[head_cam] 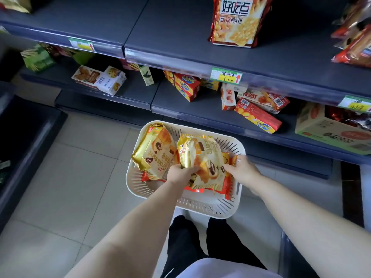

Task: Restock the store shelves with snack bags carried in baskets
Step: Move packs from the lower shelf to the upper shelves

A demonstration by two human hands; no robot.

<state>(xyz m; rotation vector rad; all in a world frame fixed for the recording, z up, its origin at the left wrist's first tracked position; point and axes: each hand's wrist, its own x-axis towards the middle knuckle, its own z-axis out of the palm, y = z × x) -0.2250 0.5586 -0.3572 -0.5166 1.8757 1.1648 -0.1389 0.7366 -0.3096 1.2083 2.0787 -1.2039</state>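
A white slotted basket (200, 205) sits on the tiled floor in front of the shelves. It holds two golden croissant snack bags and red packets underneath. My left hand (180, 173) grips the near edge of the right-hand golden bag (200, 155). My right hand (243, 169) touches that bag's right side, fingers reaching among the red packets (227, 183) by the basket's right wall. The other golden bag (154, 151) lies tilted against the basket's left side.
The upper dark shelf (180, 37) carries one upright red-and-yellow cracker bag (236, 21) and more bags at the far right. The lower shelf holds scattered boxes (257, 115) and a carton (329, 129). Price tags line the shelf edges. My legs stand behind the basket.
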